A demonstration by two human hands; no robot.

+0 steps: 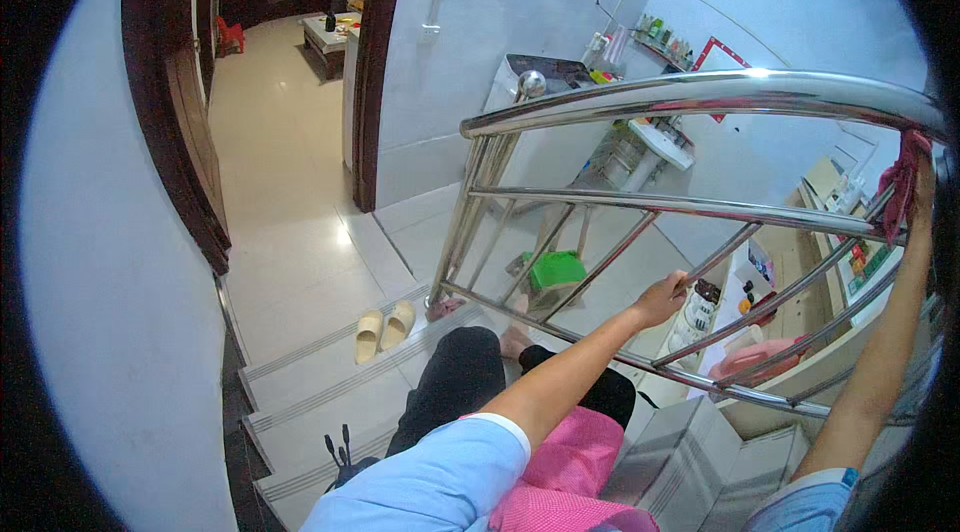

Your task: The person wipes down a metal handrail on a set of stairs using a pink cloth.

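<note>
My left hand (658, 301) is closed around a slanted baluster (721, 259) of a stainless-steel stair railing. At the far right, my right hand (924, 183) holds a dark red cloth (898, 183) against the railing just under its thick polished handrail (697, 93). The fingers of that hand are partly hidden by the cloth and the picture's rim. Below the handrail run a thinner middle rail (660, 203) and a bottom rail (551, 328). A steel ball (532, 84) tops the end post.
Tiled stair steps (315, 449) lie below me, with beige slippers (382, 333) on one. Beyond the railing are a green-topped stool (556, 270), several shoes (699, 318), a pink basin (761, 361) and a wash basin (660, 144). A dark door frame (375, 81) opens onto another room.
</note>
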